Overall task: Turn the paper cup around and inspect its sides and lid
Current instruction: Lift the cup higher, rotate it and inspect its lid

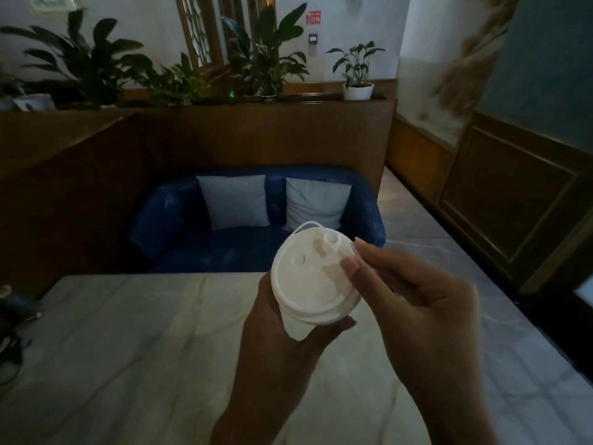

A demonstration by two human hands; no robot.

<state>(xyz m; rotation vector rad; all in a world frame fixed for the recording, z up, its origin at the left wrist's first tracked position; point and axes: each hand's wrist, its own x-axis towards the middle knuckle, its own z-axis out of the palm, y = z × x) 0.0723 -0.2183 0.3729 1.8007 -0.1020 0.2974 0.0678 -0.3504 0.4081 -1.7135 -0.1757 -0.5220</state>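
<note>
A white paper cup [293, 326] is held up in the air above the table, tilted so its white plastic lid [308, 277] faces the camera. The lid has a round button, a small hole and a thin loop tab at its far edge. My left hand [276, 342] wraps the cup body from below and behind, hiding most of the cup's sides. My right hand [410, 300] pinches the lid's right rim, thumb on top of the lid and forefinger at the edge.
A pale marble-patterned table [128, 348] lies below the hands. Dark objects and a cable [9, 332] sit at its left edge. Beyond it stands a blue sofa [167, 226] with two light cushions, wooden partitions and potted plants.
</note>
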